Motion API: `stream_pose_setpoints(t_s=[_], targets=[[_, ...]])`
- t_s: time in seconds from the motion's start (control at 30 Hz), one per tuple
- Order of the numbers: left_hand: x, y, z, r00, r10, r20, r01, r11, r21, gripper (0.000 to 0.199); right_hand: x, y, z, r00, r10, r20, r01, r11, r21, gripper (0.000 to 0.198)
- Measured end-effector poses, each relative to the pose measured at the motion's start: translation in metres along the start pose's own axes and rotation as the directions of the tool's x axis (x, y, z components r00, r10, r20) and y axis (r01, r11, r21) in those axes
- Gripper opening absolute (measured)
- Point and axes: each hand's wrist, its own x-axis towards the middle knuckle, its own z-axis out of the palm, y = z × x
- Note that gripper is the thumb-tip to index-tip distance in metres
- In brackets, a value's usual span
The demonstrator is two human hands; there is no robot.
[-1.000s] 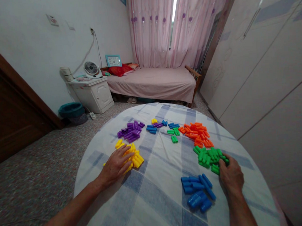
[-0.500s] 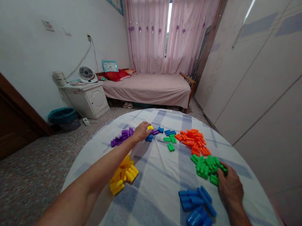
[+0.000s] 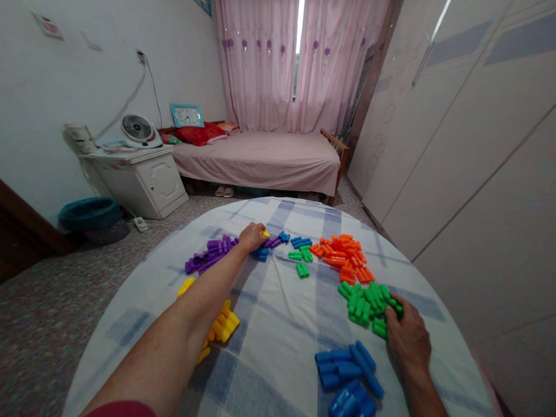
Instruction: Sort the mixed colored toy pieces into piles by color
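My left hand [image 3: 251,237] reaches across the table to its far side, fingers closed on a yellow building block [image 3: 265,233]. Beneath and beside that hand lie blue blocks [image 3: 260,255] and purple blocks [image 3: 274,241]. A larger purple pile [image 3: 210,253] spreads to its left. Under my left forearm a yellow pile [image 3: 225,324] is partly hidden. At the right, my right hand [image 3: 410,335] curls its thumb and fingers around green blocks at the edge of the green pile [image 3: 367,302]. Its fingertips are partly hidden among them.
Orange blocks [image 3: 344,255] lie behind the green pile. Larger blue blocks [image 3: 345,371] sit near the front. A few green blocks [image 3: 303,270] lie mid-table on the checked tablecloth [image 3: 278,331]. Beyond stand a bed [image 3: 266,160], a cabinet [image 3: 159,183] and a wardrobe [image 3: 464,163].
The view has shifted, so the table and blocks appear further left. My left hand still holds the yellow block, now more covered by the fingers. My right hand stays at the green pile.
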Motion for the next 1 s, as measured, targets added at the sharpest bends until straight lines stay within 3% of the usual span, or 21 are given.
stream_pose_setpoints(t_s=[0.13,0.23,0.3,0.4,0.5,0.6,0.83,1.0], targets=[[-0.012,0.001,-0.019,0.998,0.001,-0.063,-0.004,0.999,-0.043,0.036,0.000,0.003,0.001,1.000,-0.010,0.005,0.010,1.000,-0.023,0.048],[-0.038,-0.003,-0.045,0.994,0.052,-0.098,-0.060,0.995,-0.076,0.035,0.000,0.002,0.001,1.000,-0.017,-0.003,0.017,0.999,-0.028,0.048],[-0.069,-0.010,-0.064,0.986,0.131,-0.105,-0.142,0.983,-0.112,0.033,0.001,0.001,0.000,1.000,-0.015,-0.004,0.015,1.000,-0.027,0.047],[-0.131,-0.023,-0.087,0.927,0.353,-0.125,-0.372,0.906,-0.202,0.031,0.002,0.000,0.001,1.000,0.000,0.001,0.001,1.000,-0.029,0.045],[-0.190,-0.038,-0.097,0.875,0.472,-0.105,-0.482,0.869,-0.113,0.028,0.003,0.002,0.003,1.000,0.004,0.000,-0.004,1.000,-0.030,0.045],[-0.227,-0.049,-0.094,0.852,0.522,-0.041,-0.523,0.852,-0.012,0.030,0.004,0.003,0.003,1.000,-0.005,-0.005,0.004,1.000,-0.028,0.045],[-0.249,-0.060,-0.079,0.858,0.513,-0.028,-0.512,0.858,0.032,0.032,0.001,0.000,0.000,1.000,-0.012,-0.005,0.012,1.000,-0.012,0.044],[-0.235,-0.051,-0.075,0.878,0.471,-0.086,-0.471,0.882,0.018,0.028,0.002,-0.001,0.000,1.000,-0.016,0.004,0.016,1.000,-0.006,0.044]])
